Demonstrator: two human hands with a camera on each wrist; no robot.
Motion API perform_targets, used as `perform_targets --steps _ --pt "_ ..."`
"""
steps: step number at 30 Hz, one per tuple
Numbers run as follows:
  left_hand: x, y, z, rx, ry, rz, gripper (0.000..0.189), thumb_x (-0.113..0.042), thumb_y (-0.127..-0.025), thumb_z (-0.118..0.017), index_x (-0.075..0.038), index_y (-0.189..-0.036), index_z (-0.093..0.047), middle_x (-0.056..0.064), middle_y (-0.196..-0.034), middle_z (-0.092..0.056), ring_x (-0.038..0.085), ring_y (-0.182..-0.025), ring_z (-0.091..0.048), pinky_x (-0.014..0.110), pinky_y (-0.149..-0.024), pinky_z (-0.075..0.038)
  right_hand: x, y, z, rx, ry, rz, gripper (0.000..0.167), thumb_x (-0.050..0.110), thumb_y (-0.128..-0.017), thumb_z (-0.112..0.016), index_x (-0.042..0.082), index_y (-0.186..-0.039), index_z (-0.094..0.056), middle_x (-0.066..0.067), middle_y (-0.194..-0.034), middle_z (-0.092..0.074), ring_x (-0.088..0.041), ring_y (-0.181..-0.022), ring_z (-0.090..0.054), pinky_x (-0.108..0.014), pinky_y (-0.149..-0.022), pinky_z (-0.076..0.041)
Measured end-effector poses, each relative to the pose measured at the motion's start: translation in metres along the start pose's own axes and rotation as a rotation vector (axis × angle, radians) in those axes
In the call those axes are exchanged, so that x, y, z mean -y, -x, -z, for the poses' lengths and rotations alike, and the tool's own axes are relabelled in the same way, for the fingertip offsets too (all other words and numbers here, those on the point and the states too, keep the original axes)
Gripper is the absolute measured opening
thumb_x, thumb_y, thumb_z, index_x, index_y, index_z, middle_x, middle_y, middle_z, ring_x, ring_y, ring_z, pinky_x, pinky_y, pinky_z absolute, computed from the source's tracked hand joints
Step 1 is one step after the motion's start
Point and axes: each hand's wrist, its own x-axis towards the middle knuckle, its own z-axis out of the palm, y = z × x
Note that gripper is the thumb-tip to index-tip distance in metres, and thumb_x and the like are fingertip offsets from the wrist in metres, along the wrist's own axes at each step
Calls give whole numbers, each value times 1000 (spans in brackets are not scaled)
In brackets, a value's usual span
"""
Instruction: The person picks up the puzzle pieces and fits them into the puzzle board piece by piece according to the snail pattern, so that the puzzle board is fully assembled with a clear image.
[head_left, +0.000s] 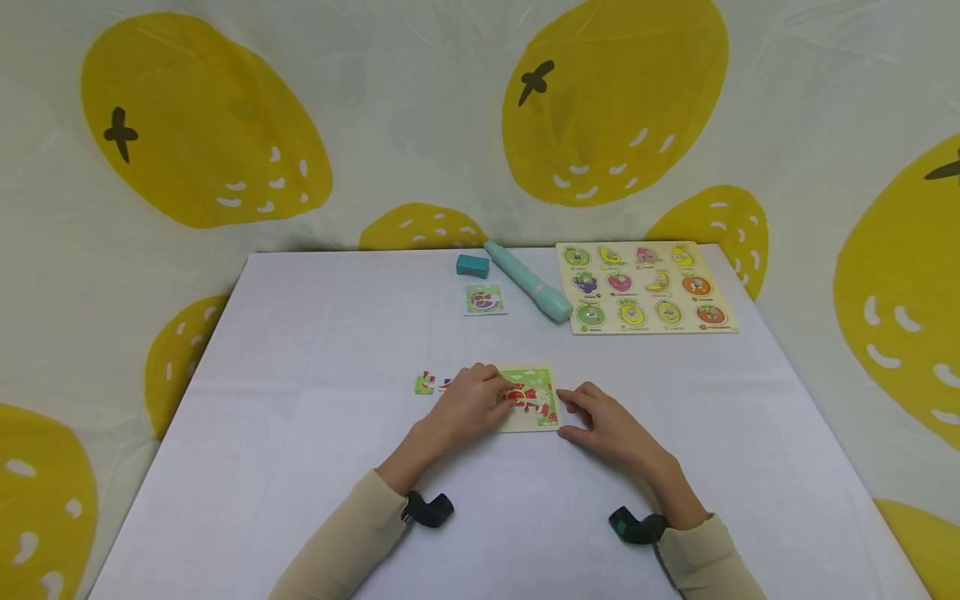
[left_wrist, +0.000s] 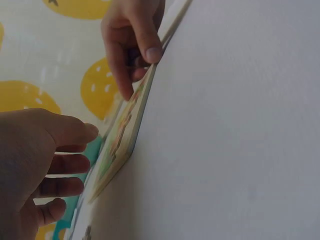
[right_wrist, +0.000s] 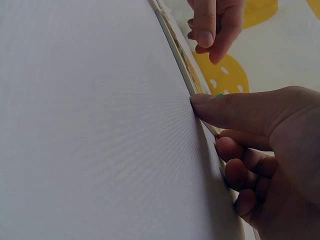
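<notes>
A small wooden jigsaw board (head_left: 531,421) lies on the white table, with a red and green picture partly filled in. My left hand (head_left: 467,400) is over its left side, thumb and index finger toward the picture. In the left wrist view, the fingers of this left hand (left_wrist: 47,165) are loosely bent, with no piece showing between them. At the board's right edge is my right hand (head_left: 611,425), thumb by the near corner and index finger farther up, holding that edge. The right wrist view has the right thumb (right_wrist: 220,107) against the rim, other fingers curled.
Loose jigsaw pieces (head_left: 424,383) lie left of the board, partly hidden by the left hand. Farther back are a teal block (head_left: 472,266), a small picture card (head_left: 485,300), a mint green wand-shaped object (head_left: 528,282) and a fruit puzzle board (head_left: 645,293). A patterned cloth (head_left: 420,100) hangs behind.
</notes>
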Motion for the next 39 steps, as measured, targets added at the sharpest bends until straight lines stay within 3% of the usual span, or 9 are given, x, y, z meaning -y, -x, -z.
perform_targets --steps 8,18,26,39 --pt "22 14 10 -69 -26 -8 27 -21 -87 -76 -13 -112 -75 -1 -98 -69 15 -87 -60 31 -76 -49 1 1 0 -3 2 -5 59 23 -84 -81 2 -136 -60 2 -96 -52 -9 -84 -46 -21 -69 -39" --pt "46 29 26 -47 -41 127 28 -23 -83 -77 -20 -110 -72 -6 -104 -70 15 -93 -58 33 -79 -42 1 1 1 6 -4 -10 59 22 -85 -80 2 -137 -59 2 -98 -54 -11 -89 -48 -23 -74 -42" --pt "61 36 33 -22 -99 181 34 -26 -79 -75 -21 -112 -73 -5 -108 -70 17 -95 -55 38 -80 -41 0 1 -1 3 -25 -14 60 23 -84 -81 2 -136 -59 2 -96 -52 -11 -86 -47 -21 -71 -41" --pt "69 41 36 -10 -90 163 27 -30 -81 -83 -21 -106 -76 -5 -108 -75 16 -97 -57 41 -82 -34 1 2 0 14 -36 -34 59 23 -85 -80 2 -136 -59 1 -97 -52 -11 -85 -47 -21 -71 -41"
